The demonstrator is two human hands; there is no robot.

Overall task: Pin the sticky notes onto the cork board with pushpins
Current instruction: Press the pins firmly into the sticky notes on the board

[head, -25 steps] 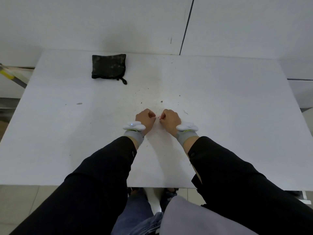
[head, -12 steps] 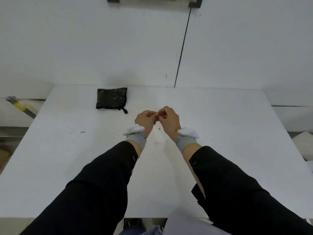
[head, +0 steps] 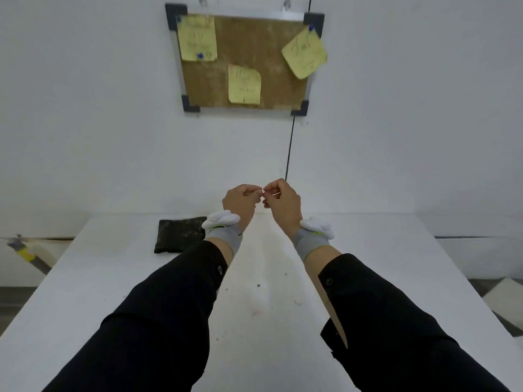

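whatever sat between the fingertips was too small to make out, so i cannot tell whether either hand had hold of a pushpin; the writing on the notes was also unreadable. the left hand [head: 240,200] and right hand [head: 283,202] were raised together in front of the wall, fingers curled, thumb and forefinger tips meeting where the two hands touched. both wrists wore grey bands with white trackers, above black sleeves. the cork board [head: 244,62] hung on the wall at twelve o'clock from the hands, well apart from them, bearing three yellow sticky notes: one at its upper left [head: 196,38] with blue pushpins [head: 200,55], one low in the middle [head: 244,85], and one tilted over the right edge [head: 305,53]. a dark pouch [head: 178,236] lay on the white table [head: 368,278] at nine o'clock from the left wrist.
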